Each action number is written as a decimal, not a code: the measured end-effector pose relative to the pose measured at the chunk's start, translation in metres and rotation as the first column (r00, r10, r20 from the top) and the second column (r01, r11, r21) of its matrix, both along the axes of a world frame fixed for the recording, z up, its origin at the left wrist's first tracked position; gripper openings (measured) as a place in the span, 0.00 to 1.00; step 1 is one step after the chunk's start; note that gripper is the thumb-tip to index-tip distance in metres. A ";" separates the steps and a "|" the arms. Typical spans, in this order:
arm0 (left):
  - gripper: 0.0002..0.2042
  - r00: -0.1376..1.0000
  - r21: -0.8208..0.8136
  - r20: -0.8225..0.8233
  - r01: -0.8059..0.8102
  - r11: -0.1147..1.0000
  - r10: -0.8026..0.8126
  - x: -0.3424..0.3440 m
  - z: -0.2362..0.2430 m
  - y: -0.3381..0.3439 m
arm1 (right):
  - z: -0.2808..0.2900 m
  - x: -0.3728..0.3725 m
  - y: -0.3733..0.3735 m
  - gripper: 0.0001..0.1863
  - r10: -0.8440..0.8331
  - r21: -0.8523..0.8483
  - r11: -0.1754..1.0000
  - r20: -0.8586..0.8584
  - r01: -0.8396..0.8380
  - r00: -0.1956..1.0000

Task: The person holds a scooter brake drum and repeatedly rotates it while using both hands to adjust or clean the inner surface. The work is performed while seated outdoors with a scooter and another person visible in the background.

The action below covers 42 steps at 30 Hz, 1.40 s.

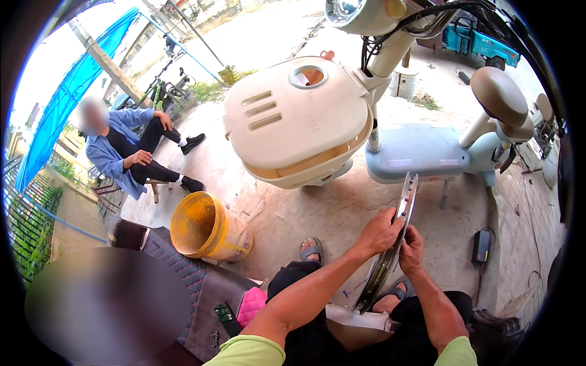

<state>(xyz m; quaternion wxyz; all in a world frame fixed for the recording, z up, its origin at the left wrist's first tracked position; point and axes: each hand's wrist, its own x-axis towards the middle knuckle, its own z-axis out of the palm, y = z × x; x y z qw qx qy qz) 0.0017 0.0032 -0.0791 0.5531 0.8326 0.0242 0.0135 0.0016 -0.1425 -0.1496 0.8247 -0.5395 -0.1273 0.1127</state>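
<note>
A curved metal rim, seen nearly edge-on with small holes along its upper part, stands tilted between my knees. My left hand is closed around its upper left side. On the opposite side, a little lower, my right hand grips it with bent fingers; its fingertips are partly hidden. The rim's lower end comes down beside a white piece between my legs. Straight ahead is a pale scooter with a beige lidded basket and a light blue footboard.
A yellow bucket stands left of my feet. A dark padded seat bears a phone, keys and a pink quilted item. Farther left sits a person. A black charger-like box lies on the right.
</note>
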 end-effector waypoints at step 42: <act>0.06 0.895 0.203 0.438 -0.006 0.979 -0.085 -0.018 0.033 0.005 | 0.011 0.000 -0.004 0.10 0.008 -0.002 1.000 0.006 -0.008 1.000</act>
